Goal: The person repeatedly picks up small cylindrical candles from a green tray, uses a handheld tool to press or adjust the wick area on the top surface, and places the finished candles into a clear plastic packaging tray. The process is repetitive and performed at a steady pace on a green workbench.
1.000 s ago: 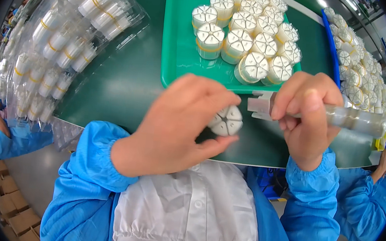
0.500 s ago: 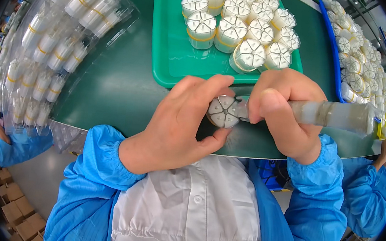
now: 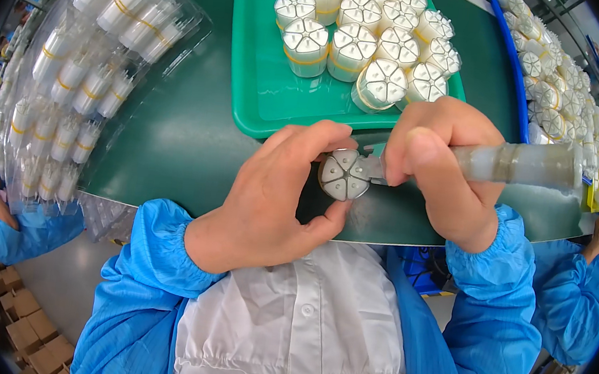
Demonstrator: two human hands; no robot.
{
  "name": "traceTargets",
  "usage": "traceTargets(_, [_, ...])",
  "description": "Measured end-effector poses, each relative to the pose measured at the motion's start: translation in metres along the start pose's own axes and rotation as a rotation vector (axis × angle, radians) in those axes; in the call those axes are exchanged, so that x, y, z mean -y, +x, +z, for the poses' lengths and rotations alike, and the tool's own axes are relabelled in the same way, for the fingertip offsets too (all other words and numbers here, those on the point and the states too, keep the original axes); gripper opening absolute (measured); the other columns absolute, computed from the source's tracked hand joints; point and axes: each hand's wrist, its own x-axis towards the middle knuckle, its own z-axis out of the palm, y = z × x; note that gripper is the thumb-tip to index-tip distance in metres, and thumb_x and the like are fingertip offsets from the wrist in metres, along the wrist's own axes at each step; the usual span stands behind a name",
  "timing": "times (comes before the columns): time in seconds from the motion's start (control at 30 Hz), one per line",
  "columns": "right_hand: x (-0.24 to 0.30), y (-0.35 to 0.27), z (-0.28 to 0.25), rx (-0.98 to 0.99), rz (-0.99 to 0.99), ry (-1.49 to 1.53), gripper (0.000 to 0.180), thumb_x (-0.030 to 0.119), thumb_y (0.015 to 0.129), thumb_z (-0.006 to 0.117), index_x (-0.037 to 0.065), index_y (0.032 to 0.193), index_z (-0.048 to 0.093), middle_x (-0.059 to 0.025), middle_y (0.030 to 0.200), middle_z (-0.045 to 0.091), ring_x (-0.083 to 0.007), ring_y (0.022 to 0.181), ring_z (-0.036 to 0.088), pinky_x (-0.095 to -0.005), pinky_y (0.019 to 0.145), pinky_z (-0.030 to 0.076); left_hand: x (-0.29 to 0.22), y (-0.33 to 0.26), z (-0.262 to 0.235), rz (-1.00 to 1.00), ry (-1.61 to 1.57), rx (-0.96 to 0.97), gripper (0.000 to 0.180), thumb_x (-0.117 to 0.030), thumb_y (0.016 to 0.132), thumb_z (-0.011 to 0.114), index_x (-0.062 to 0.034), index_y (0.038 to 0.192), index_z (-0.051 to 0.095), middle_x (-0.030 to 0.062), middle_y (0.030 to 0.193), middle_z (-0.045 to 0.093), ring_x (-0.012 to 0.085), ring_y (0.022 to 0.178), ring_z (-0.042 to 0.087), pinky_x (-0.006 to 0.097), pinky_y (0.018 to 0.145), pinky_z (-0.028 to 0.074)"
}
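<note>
My left hand (image 3: 277,192) curves its fingers and thumb around a round white bundle (image 3: 345,175) near the table's front edge. The bundle's top is split into wedge segments by dark lines, with small pins on the segments. In my right hand (image 3: 448,159) is a hand tool with a thick, pale, tape-wrapped handle (image 3: 524,165) pointing right. Its flat metallic tip (image 3: 372,168) meets the right rim of the bundle; my fingers hide the middle of the tool. Beyond my hands, a green tray (image 3: 249,112) bears several similar bundles (image 3: 354,47) standing upright with yellow bands.
Clear plastic trays of banded white cylinders (image 3: 80,84) are stacked at left. A blue-edged tray (image 3: 514,71) at right is heaped with more bundles. The dark green table (image 3: 173,137) has its curved edge just before my body. Co-workers in blue sleeves sit on both sides.
The view has shifted a little, so the green tray appears slightly further left. My right hand has tilted the tool slightly at the bundle's rim; my left hand keeps its hold.
</note>
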Motion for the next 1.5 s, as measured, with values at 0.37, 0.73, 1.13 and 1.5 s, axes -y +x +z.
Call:
traceTargets(0.37, [0.015, 0.002, 0.003, -0.070, 0.139, 0.190, 0.028, 0.008, 0.095, 0.060, 0.003, 0.069, 0.053, -0.0014, 0.065, 0.055, -0.0064, 0.056, 0.044, -0.0264, 0.050, 0.035, -0.001, -0.001, -0.002, -0.031, 0.005, 0.018, 0.077, 0.001, 0.071, 0.080, 0.0032, 0.137, 0.040, 0.0182, 0.115, 0.061, 0.0253, 0.103, 0.063, 0.035, 0.086, 0.051])
traceTargets(0.73, [0.003, 0.000, 0.003, 0.020, 0.031, -0.058, 0.028, 0.008, 0.094, 0.061, 0.003, 0.068, 0.052, -0.0008, 0.066, 0.054, -0.0065, 0.056, 0.043, -0.0257, 0.050, 0.034, -0.005, 0.006, -0.007, -0.099, 0.196, 0.087, 0.078, -0.005, 0.067, 0.083, 0.0002, 0.135, 0.045, 0.0118, 0.110, 0.062, 0.0254, 0.094, 0.057, 0.036, 0.083, 0.047])
traceTargets(1.13, [-0.002, 0.001, -0.001, 0.021, 0.039, 0.039, 0.028, 0.008, 0.095, 0.061, 0.004, 0.069, 0.052, -0.0018, 0.066, 0.055, -0.0069, 0.057, 0.044, -0.0267, 0.051, 0.034, -0.002, 0.009, -0.004, 0.053, 0.031, 0.057, 0.077, 0.000, 0.067, 0.078, 0.0002, 0.136, 0.043, 0.0143, 0.115, 0.062, 0.0284, 0.095, 0.058, 0.037, 0.081, 0.048])
traceTargets(1.5, [0.005, 0.002, -0.003, 0.002, 0.020, 0.060, 0.027, 0.008, 0.094, 0.061, 0.003, 0.069, 0.052, -0.0024, 0.066, 0.054, -0.0076, 0.056, 0.043, -0.0275, 0.050, 0.034, 0.001, 0.003, -0.004, 0.050, 0.041, 0.057, 0.079, -0.003, 0.069, 0.078, 0.0006, 0.138, 0.039, 0.0168, 0.115, 0.064, 0.0294, 0.097, 0.058, 0.038, 0.084, 0.046])
